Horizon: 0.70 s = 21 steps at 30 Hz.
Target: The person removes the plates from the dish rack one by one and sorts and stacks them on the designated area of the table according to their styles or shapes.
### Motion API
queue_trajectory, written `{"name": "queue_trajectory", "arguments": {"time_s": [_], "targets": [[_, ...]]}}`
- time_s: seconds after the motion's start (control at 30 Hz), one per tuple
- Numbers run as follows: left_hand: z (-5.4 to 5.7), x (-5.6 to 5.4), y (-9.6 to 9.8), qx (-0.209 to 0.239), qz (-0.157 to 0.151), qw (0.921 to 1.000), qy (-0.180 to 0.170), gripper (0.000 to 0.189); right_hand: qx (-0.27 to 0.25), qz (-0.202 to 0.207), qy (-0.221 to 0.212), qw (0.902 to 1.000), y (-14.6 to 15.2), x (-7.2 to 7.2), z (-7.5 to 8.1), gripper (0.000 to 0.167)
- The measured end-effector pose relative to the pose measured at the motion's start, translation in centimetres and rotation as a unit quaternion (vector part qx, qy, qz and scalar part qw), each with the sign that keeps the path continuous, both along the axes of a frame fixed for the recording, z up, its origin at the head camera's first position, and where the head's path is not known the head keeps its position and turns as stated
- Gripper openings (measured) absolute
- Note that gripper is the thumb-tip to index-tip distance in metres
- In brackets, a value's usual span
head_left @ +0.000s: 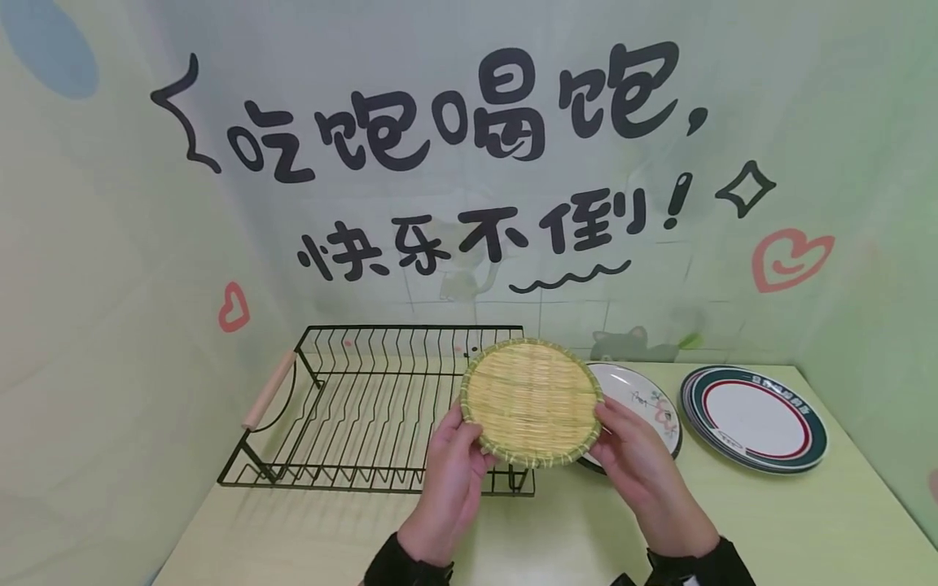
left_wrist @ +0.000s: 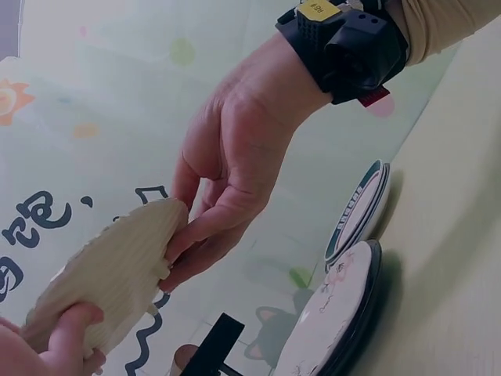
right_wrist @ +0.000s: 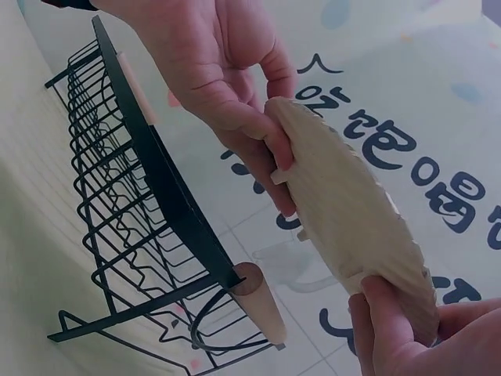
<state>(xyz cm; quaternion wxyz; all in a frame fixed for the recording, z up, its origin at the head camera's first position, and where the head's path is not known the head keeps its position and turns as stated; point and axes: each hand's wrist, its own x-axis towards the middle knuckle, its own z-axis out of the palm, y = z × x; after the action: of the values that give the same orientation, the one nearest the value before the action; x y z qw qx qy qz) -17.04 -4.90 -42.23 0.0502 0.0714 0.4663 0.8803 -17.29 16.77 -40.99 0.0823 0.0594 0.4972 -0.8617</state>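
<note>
Both hands hold up a round, flat woven bamboo tray (head_left: 533, 403) with a stitched rim, its woven face toward the head camera. At its left edge the left hand (head_left: 449, 480) pinches the rim, thumb in front. The right hand (head_left: 648, 476) grips the opposite edge with its fingers at the rim. In the right wrist view, small stubs stick out along one side of the tray (right_wrist: 344, 207). Raised above the table, the tray overlaps the right end of the rack in the head view.
A black wire dish rack (head_left: 410, 327) with a wooden handle (head_left: 269, 391) stands at left. Behind the right hand lies a white floral plate (head_left: 633, 391) over a dark-rimmed one. Farther right is a stack of green-rimmed plates (head_left: 758, 417). A printed cloth (head_left: 469, 32) hangs behind.
</note>
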Motion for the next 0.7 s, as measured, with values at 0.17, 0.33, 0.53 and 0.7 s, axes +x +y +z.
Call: {"name": "queue_trajectory", "arguments": {"time_s": [0.17,0.33,0.53,0.7], "targets": [[0.0,0.0,-0.2,-0.022,-0.026,0.9994,0.012,0.058,-0.017,-0.006,-0.010,0.9998,0.5,0.2,-0.3,0.046],[0.1,-0.1,-0.5,-0.037,-0.040,0.9984,0.013,0.055,-0.032,-0.006,-0.003,0.9995,0.9,0.4,-0.5,0.028],[0.5,-0.4,-1.2,-0.077,-0.057,0.9953,0.013,0.053,-0.051,0.001,0.014,0.9986,1.7,0.6,-0.7,0.020],[1.1,-0.9,-2.4,-0.171,-0.064,0.9828,0.027,0.060,-0.062,0.013,0.048,0.9969,2.7,0.7,-1.3,0.025]]}}
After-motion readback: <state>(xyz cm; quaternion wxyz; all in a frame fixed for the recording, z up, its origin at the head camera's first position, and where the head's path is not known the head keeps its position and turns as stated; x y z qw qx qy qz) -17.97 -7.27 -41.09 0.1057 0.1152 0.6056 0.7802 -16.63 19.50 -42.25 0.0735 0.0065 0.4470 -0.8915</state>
